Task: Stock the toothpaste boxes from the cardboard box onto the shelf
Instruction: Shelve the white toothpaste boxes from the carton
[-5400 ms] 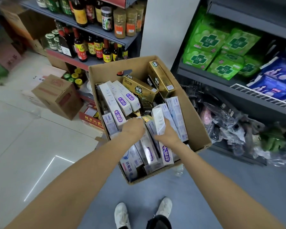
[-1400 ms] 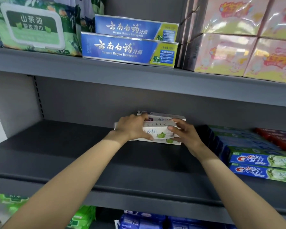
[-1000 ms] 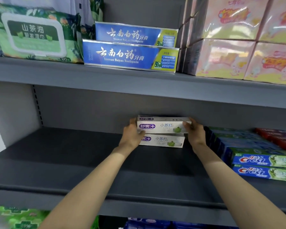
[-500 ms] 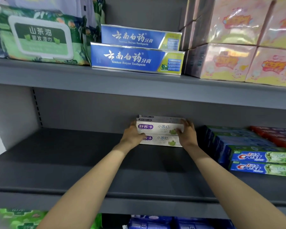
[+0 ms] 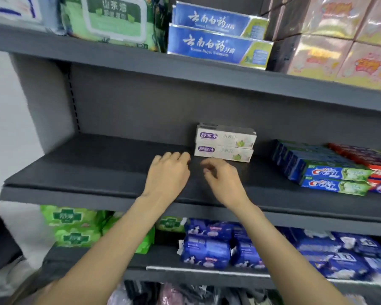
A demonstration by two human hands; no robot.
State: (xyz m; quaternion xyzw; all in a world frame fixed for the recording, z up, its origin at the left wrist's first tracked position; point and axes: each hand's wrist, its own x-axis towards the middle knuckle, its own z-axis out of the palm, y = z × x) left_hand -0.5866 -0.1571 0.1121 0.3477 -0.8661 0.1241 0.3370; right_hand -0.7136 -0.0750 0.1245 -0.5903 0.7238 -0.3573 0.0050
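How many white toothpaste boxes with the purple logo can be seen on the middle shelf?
2. The lower white box lies on the middle shelf near the back wall; the upper white box is stacked on it. More may be hidden behind them.

Two white toothpaste boxes [image 5: 224,143] with purple logos at the left end and green at the right, stacked one on the other, long faces forward. Lying flat toward the back of the dark grey shelf [image 5: 97,170], near its back wall, held by nothing. Cardboard box out of view.
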